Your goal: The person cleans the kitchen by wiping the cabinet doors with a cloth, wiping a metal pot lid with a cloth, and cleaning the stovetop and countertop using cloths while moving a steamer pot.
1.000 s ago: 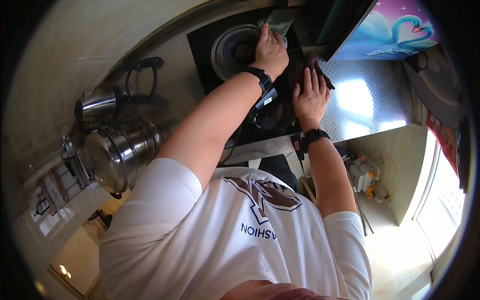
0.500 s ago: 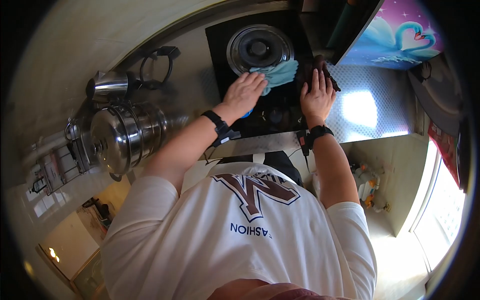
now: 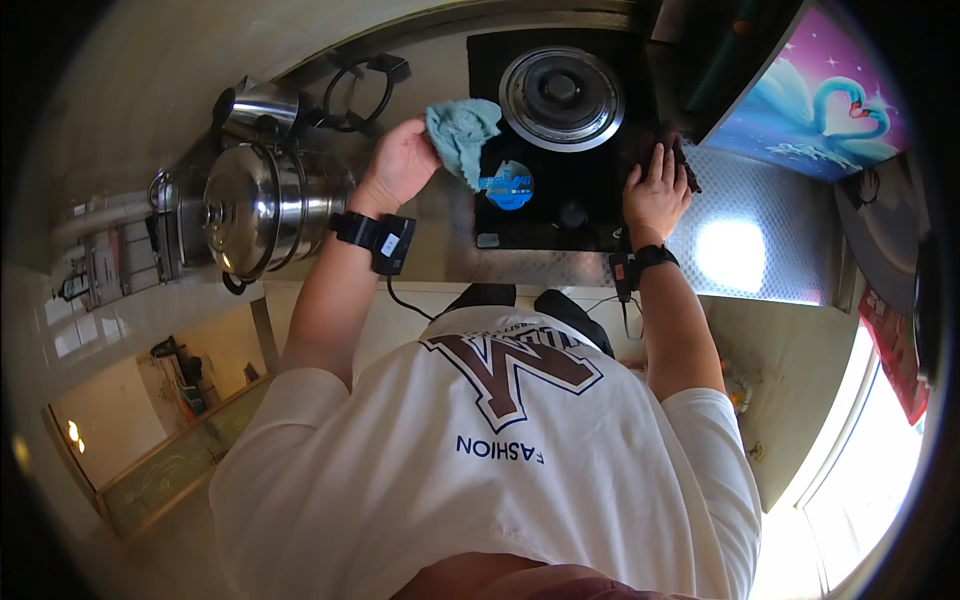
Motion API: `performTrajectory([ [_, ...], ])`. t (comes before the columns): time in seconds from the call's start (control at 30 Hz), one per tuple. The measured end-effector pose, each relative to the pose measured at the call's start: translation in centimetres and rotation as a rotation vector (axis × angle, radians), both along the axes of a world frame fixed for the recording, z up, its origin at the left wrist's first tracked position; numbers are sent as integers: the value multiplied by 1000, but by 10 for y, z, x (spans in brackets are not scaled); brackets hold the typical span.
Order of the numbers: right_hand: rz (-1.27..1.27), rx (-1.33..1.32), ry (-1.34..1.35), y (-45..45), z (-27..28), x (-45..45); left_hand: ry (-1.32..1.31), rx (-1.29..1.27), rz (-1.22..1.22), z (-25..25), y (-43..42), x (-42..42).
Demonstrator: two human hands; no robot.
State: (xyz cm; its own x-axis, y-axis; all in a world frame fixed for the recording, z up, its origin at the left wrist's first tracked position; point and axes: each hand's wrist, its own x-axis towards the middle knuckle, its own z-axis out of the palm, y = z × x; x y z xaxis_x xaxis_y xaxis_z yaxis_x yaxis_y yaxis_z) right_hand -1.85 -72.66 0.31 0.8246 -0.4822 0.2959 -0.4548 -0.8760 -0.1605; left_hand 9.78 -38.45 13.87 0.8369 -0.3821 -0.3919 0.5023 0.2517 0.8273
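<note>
A crumpled teal cloth [image 3: 462,138] hangs from the fingers of my left hand [image 3: 404,160], which is raised over the counter at the left edge of the black glass stove [image 3: 490,225]. My right hand [image 3: 657,195] lies with its fingers stretched out flat at the stove's right edge. Beneath its fingertips is a dark brown cloth [image 3: 688,165], partly hidden by the hand. The round metal burner [image 3: 562,97] is at the far part of the stove top. Nearer to me, a blue sticker [image 3: 508,186] shows on the glass.
A black pan support [image 3: 384,98] lies on the counter to the left. Beside it are a metal jug [image 3: 262,105] and a lidded steel pot [image 3: 243,210]. A swan-pictured panel [image 3: 815,95] stands at the right, above a shiny patterned metal surface [image 3: 780,235].
My left hand has moved left off the burner's edge, lifting the teal cloth with it and uncovering the blue sticker. My right hand stays at the stove's right edge.
</note>
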Motion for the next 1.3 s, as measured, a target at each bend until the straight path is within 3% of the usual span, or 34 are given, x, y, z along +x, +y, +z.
performTrajectory([
  [0.07, 4, -6, 11, 0, 0, 0, 239, -195, 52, 12, -2, -9],
  [0.23, 16, 5, -1, 0, 0, -2, 265, -159, 84, -35, 4, -27],
  [0.3, 18, -6, 19, 1, 0, -4, 265, 142, 304, -46, 1, -38],
  [0.33, 12, -17, 30, 0, 0, -2, 268, 140, 311, -54, 4, -43],
  [0.4, 22, -13, 10, -1, 0, 0, 112, 476, 516, -76, 8, -50],
  [0.43, 30, -7, -5, 0, -1, -2, 118, 479, 517, -86, 12, -55],
  [0.5, 31, -4, -8, 0, -3, -2, -192, 741, 301, -96, 16, -65],
  [0.57, 32, -4, -15, 0, -4, -1, -207, 739, 342, -100, 5, -73],
  [0.63, 31, -4, -14, -1, -5, -2, -374, 1119, 181, -130, 11, -71],
  [0.7, 34, -4, -12, -1, -4, -2, -367, 1080, 231, -148, 17, -70],
  [0.77, 38, -2, -9, 0, -3, -2, -219, 1134, 9, -135, 19, -72],
  [0.8, 34, -14, -5, 0, -1, -2, -216, 1135, 11, -140, 21, -73],
  [0.9, 31, -20, 0, 1, -1, -1, -159, 1015, 121, -145, 25, -78],
  [0.97, 31, -16, 0, 0, -2, -1, 50, 510, 352, -117, 21, -83],
  [1.03, 31, -2, 4, 0, -3, -1, 44, 382, 320, -96, 27, -83],
  [1.1, 31, -1, 3, 0, -1, -1, -21, -50, 381, -90, 35, -82],
  [1.3, 47, 7, -9, -1, -3, -2, 12, -52, 444, -69, 53, -80],
])
